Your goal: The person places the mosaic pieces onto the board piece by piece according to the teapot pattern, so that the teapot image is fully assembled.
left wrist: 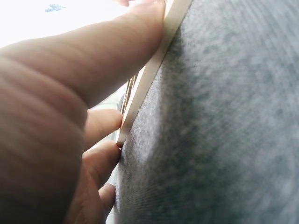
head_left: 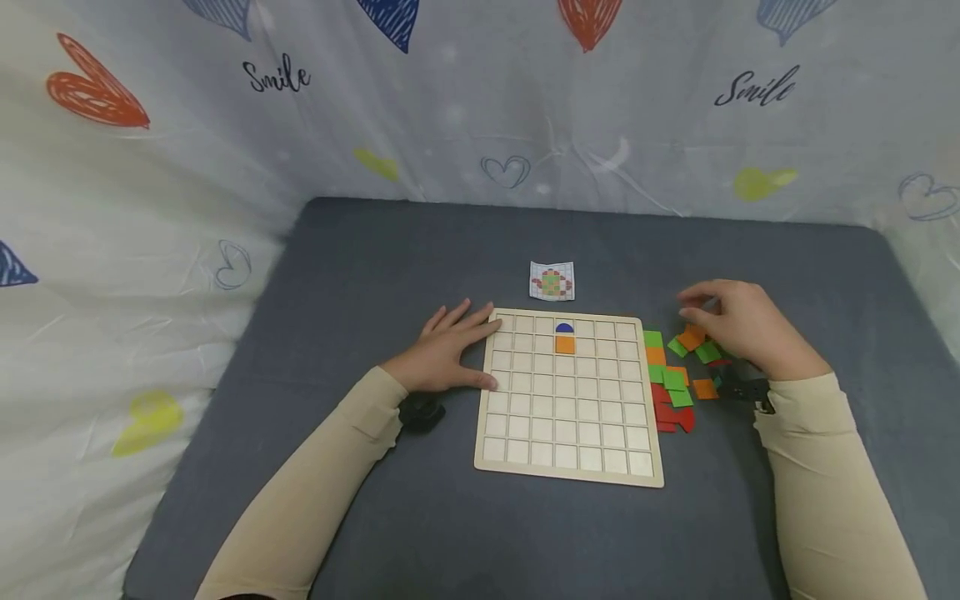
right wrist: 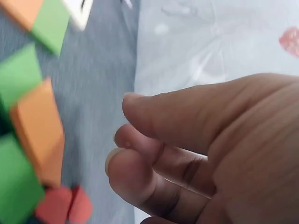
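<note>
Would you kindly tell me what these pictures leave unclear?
- Head view: picture card, details too small.
- Head view: red pieces, too small and overlapping to count.
- Left wrist view: board, its grid mostly behind the left hand.
- Right wrist view: lower-left green piece, cut off by the edge.

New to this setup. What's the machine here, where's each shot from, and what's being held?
No machine: these are a person's two bare hands. The wide picture comes from a head camera looking down; the two close-ups come from wrist cameras. On the dark table lie a gridded board bearing a blue half-circle and an orange square, a small pattern card and loose coloured pieces. The left hand touches the board's left edge. The right hand is near the pieces, with nothing visible between its fingertips.
</note>
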### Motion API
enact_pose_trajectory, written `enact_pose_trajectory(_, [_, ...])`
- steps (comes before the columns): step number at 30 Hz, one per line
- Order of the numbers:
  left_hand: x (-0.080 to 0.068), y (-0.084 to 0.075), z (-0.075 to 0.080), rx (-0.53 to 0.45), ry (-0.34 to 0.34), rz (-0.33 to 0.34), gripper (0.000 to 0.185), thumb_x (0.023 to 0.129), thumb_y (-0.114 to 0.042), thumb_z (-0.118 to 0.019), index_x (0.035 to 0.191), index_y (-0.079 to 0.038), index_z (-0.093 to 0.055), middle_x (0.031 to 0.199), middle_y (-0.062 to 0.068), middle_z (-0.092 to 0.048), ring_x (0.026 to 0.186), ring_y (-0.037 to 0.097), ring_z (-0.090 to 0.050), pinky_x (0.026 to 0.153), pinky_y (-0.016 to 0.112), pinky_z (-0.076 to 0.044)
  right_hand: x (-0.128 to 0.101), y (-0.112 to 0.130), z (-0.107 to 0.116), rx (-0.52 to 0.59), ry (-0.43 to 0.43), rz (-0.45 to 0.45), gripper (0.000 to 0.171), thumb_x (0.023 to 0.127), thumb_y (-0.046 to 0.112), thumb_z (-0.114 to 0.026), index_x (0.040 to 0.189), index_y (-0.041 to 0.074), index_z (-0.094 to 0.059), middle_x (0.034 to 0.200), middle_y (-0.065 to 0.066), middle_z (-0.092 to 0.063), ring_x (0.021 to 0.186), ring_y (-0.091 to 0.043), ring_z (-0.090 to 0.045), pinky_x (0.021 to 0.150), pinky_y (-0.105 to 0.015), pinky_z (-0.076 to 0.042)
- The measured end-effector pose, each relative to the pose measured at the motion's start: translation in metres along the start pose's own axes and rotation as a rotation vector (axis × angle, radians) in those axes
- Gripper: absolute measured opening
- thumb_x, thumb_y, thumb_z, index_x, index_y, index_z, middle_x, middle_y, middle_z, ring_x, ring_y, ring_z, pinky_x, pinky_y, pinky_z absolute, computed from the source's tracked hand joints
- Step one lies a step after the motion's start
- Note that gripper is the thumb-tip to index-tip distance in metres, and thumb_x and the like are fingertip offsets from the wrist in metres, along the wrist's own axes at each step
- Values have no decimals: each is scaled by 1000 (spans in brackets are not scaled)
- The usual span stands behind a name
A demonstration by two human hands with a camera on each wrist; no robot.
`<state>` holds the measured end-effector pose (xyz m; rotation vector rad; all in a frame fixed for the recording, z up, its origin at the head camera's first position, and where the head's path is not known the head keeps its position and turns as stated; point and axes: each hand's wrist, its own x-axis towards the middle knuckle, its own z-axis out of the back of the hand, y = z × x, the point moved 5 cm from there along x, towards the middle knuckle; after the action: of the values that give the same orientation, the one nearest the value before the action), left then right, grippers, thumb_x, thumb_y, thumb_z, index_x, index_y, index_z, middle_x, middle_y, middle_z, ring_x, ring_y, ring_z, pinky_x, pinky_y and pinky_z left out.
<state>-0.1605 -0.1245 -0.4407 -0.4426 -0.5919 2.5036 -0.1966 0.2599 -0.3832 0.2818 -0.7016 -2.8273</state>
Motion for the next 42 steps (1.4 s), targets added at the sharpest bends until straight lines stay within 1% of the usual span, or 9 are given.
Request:
enact_pose_trajectory(4, [0,1,1,-1,0,0,98,77,-69,-66,157,-31,-22,164,-10,-5,151,19,9,119,44,13,0,-18,4,-7,-11,-33,35,97,21,-63,126,2,-64,119,-24,-62,77,-26,-63,62,-40,-52])
enact_pose_trajectory(6, [0,1,1,1,2,2,98,78,-69,-66,157,-30,-22,164,-10,-4,151,19,9,119,44,13,1,-26,5,-23,-18,-38,36,96,22,-63,125,-1,-63,118,-27,-61,81,-31,-63,66,-46,-52])
enact_pose_trajectory(9, [-1,1,2,4,3,10,99,77,-69,-67,157,-31,-22,164,-10,-4,151,19,9,119,44,13,3,-36,4,-31,-33,-57,38,96,23,-63,123,-3,-63,118,-29,-61,94,-39,-61,75,-56,-50])
enact_pose_trajectory(12, [-2,1,3,3,3,16,99,77,-68,-67,157,-30,-22,164,-9,-5,151,19,9,119,45,13,5,-44,0,-42,-41,-63,38,96,24,-64,121,-4,-64,115,-29,-62,101,-42,-57,81,-60,-48])
enact_pose_trajectory(14, [-2,0,4,0,3,11,99,77,-68,-67,157,-30,-22,164,-9,-5,151,20,9,119,45,13,5,-49,-2,-45,-48,-68,38,96,24,-64,120,-5,-64,112,-28,-63,100,-41,-58,80,-59,-48])
enact_pose_trajectory(21, [-1,-2,5,-1,2,-1,98,77,-68,-67,156,-29,-24,164,-8,-6,151,21,8,119,45,12,1,-55,-3,-35,-72,-130,44,94,31,-66,113,-9,-64,100,-27,-65,80,-32,-61,66,-49,-52])
enact_pose_trajectory(30, [-2,-1,4,-9,3,2,98,78,-67,-68,156,-29,-24,164,-7,-6,151,21,8,119,46,12,2,-46,-5,-6,-94,-119,29,92,25,-70,106,0,-65,91,-17,-68,69,-23,-60,56,-34,-48])
enact_pose_trajectory(36, [-2,-1,2,-14,-4,-3,98,78,-67,-68,157,-28,-24,164,-7,-6,151,22,7,119,46,12,2,-34,-4,-18,-136,-103,26,92,24,-70,107,3,-65,91,-16,-66,68,-23,-59,54,-34,-47])
enact_pose_trajectory(42, [0,-1,1,-12,-4,-7,98,78,-67,-68,157,-29,-23,164,-8,-6,151,21,8,119,45,13,-3,-18,0,0,-150,-62,27,92,30,-69,107,7,-67,95,-15,-68,66,-22,-60,53,-34,-47])
